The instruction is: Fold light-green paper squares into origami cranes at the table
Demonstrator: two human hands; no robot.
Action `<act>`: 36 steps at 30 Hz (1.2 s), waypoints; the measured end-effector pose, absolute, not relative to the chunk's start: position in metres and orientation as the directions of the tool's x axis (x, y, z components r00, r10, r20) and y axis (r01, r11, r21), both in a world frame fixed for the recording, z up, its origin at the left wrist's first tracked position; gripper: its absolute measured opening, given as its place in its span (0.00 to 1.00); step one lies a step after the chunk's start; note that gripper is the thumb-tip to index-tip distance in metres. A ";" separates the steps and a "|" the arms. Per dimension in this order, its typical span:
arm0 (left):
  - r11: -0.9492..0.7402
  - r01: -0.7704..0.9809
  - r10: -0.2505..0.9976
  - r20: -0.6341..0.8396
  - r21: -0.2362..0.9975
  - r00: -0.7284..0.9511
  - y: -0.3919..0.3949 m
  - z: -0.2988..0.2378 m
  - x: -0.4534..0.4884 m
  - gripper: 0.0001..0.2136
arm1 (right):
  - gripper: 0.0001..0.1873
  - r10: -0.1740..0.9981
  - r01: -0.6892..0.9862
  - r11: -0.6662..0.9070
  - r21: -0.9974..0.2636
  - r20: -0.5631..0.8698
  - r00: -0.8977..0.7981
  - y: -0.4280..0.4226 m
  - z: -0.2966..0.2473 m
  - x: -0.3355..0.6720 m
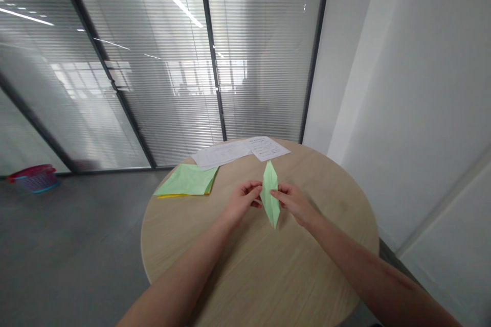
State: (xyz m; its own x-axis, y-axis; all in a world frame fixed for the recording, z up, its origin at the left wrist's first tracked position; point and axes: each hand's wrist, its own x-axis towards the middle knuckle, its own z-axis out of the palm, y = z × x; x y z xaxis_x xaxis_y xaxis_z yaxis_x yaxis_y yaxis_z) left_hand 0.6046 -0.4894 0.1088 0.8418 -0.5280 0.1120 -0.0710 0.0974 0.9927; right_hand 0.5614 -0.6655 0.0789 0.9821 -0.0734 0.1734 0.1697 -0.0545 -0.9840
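Observation:
A light green folded paper (270,199), long and diamond-shaped with pointed ends, is held upright over the round table. My right hand (291,199) pinches its right side, thumb on the near face and the fingers behind. At its left edge is my left hand (245,199), thumb and fingers closed on the edge; the exact contact of its fingertips is partly hidden. A crease runs lengthwise down the paper's middle.
Green sheets (190,180) with yellow paper beneath lie on the table's left side. Printed white sheets (264,148) lie at the far edge of the wooden table (337,209). A pink and blue basket (36,179) stands on the floor, far left. Glass panels with blinds (268,61) rise behind.

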 end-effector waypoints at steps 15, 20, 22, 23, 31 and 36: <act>0.071 -0.117 -0.509 0.137 0.991 0.850 -0.497 0.096 0.607 0.19 | 0.17 0.046 0.149 -0.053 -0.987 0.146 0.988 -0.660 0.075 0.560; 0.027 -0.182 -0.487 0.172 0.983 0.856 -0.496 0.098 0.604 0.19 | 0.17 0.030 0.160 -0.113 -0.981 0.158 0.987 -0.661 0.073 0.561; 0.019 -0.199 -0.490 0.183 0.980 0.853 -0.497 0.099 0.603 0.18 | 0.17 0.030 0.161 -0.102 -0.982 0.159 0.987 -0.660 0.073 0.561; 0.014 -0.202 -0.500 0.182 0.979 0.847 -0.497 0.100 0.603 0.18 | 0.17 0.030 0.154 -0.083 -0.985 0.152 0.988 -0.660 0.073 0.561; -0.181 -0.258 -0.603 0.100 0.949 0.792 -0.493 0.098 0.605 0.17 | 0.15 -0.068 0.109 0.057 -0.992 0.105 0.992 -0.663 0.079 0.562; -0.252 -0.286 -0.650 0.057 0.924 0.758 -0.490 0.099 0.605 0.17 | 0.14 -0.113 0.110 0.053 -0.992 0.104 0.988 -0.662 0.080 0.560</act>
